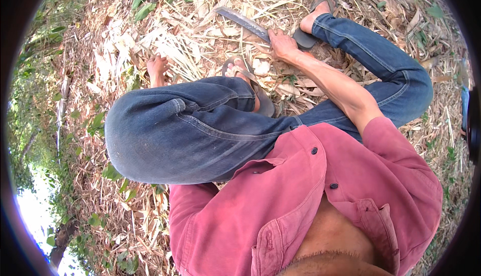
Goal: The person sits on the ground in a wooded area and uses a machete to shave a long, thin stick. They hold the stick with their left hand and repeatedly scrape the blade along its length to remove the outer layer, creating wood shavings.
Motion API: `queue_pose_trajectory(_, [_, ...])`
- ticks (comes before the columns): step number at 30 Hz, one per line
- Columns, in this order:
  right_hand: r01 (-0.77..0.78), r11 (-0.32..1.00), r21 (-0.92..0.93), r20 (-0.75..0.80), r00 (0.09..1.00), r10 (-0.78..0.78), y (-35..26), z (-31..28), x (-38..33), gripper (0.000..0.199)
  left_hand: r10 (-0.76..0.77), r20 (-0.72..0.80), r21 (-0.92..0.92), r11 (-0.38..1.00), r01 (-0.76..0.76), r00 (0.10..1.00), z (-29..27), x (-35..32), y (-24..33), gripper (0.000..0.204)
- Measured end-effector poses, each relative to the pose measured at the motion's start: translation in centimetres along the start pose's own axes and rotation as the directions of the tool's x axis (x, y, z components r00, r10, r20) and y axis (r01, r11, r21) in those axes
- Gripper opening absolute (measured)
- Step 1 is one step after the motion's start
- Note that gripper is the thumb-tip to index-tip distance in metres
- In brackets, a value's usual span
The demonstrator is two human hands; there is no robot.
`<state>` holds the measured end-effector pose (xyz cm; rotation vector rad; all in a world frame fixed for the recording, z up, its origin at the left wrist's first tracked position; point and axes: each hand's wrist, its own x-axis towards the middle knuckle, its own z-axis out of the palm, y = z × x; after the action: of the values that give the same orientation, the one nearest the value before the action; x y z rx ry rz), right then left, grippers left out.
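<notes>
My right hand (281,44) grips the handle of a long dark machete (244,20), whose blade points up and to the left, low over the dry leaf litter. My left hand (157,68) reaches down past my bent left knee (150,135) and touches pale dry stalks (173,50) on the ground. Its fingers are curled, and whether they hold anything is unclear. I am squatting in blue jeans and a red shirt (300,201). My feet, in sandals (260,93), rest on the litter on either side of the machete hand.
Dry bamboo leaves, husks and thin stalks (210,5) cover the ground all around. Green shrubs (40,60) grow along the left side. A bright patch shows at the lower left.
</notes>
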<state>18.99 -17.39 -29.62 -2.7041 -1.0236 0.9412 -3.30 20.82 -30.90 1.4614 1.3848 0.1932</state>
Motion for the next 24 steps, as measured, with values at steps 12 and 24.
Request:
queue_pose_trajectory(12, [-0.046, 0.540, 0.840, -0.039, 0.989, 0.144, 0.9, -5.7, -2.2, 0.043, 0.440, 0.300, 0.136, 0.859, -0.494, 0.847, -3.8, -12.7, 22.1, 0.039])
queue_pose_trajectory(24, [0.374, 0.471, 0.799, -0.506, 0.841, 0.190, 1.9, -14.0, -7.2, 0.054, 0.600, 0.488, 0.238, 0.607, -0.758, 0.634, 0.0, -28.0, 36.2, 0.046])
